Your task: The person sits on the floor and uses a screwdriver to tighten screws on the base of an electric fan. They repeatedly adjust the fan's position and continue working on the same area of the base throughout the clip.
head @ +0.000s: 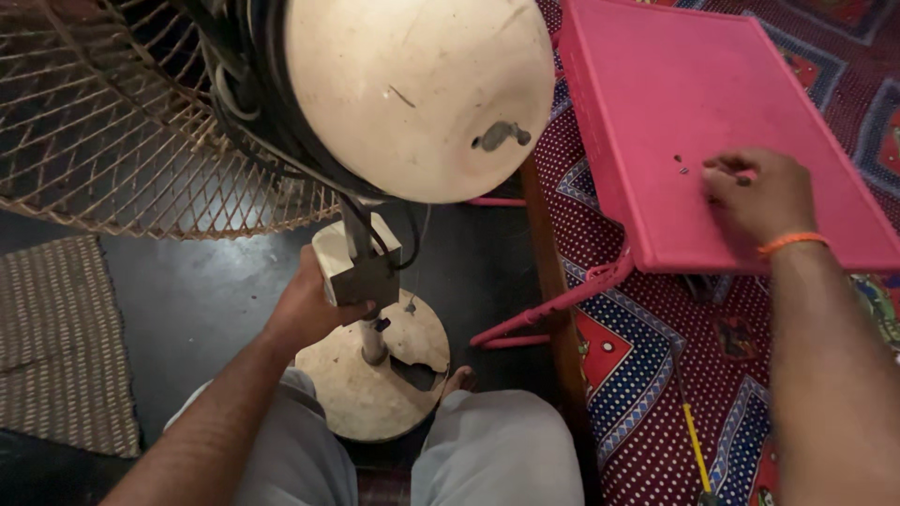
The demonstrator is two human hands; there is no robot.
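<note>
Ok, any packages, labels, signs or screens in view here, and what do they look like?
None show: only a cream pedestal fan, steadied at its control box by the left hand, and a pink plastic table where the right hand touches small screws.

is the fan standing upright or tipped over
Upright. The fan stands on its round base, flat on the dark floor, its pole vertical. The left hand grips the control box on the pole.
</note>
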